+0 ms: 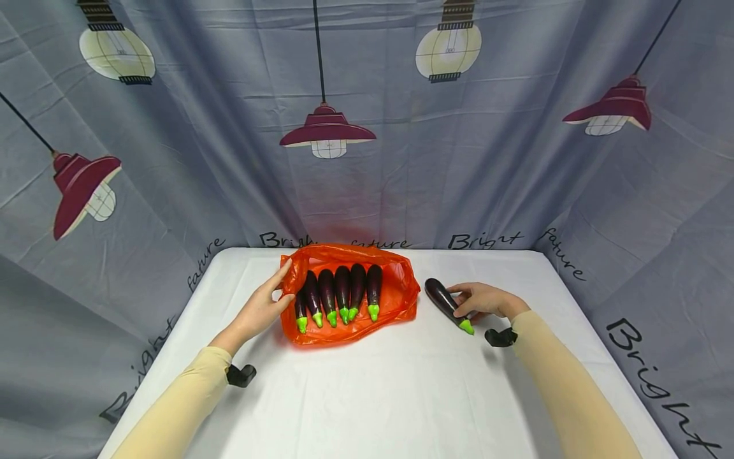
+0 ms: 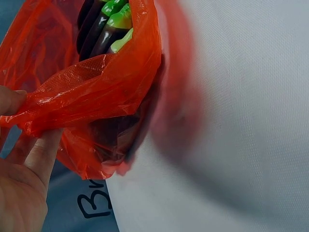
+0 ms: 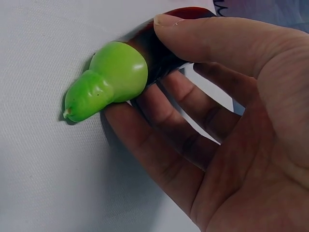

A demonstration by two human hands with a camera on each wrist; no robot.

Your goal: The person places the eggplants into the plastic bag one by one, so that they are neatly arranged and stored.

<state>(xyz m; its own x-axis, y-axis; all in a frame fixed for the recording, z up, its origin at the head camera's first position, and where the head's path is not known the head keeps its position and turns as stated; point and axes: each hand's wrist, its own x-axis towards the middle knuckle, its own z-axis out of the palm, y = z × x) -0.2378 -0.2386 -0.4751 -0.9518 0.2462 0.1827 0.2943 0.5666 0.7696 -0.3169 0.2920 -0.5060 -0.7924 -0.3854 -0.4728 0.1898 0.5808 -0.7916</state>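
Observation:
A crumpled orange-red plastic bag (image 1: 401,290) lies at the back of the white table, its mouth spread toward me. Several dark purple eggplants (image 1: 343,290) with bright green stem ends lie side by side inside it. My left hand (image 1: 255,315) pinches the bag's left rim between thumb and fingers, and the left wrist view shows the gathered plastic (image 2: 46,111) there. To the right of the bag, my right hand (image 1: 484,299) holds a single eggplant (image 1: 438,295), thumb on top and fingers around its far side. Its green cap (image 3: 118,72) points toward me, close over the cloth.
White cloth covers the table (image 1: 367,395). A grey curtain (image 1: 367,191) printed with lamps and lettering hangs right behind the back edge and along both sides. A black wrist mount (image 1: 241,376) sits on the left sleeve, another (image 1: 501,337) on the right.

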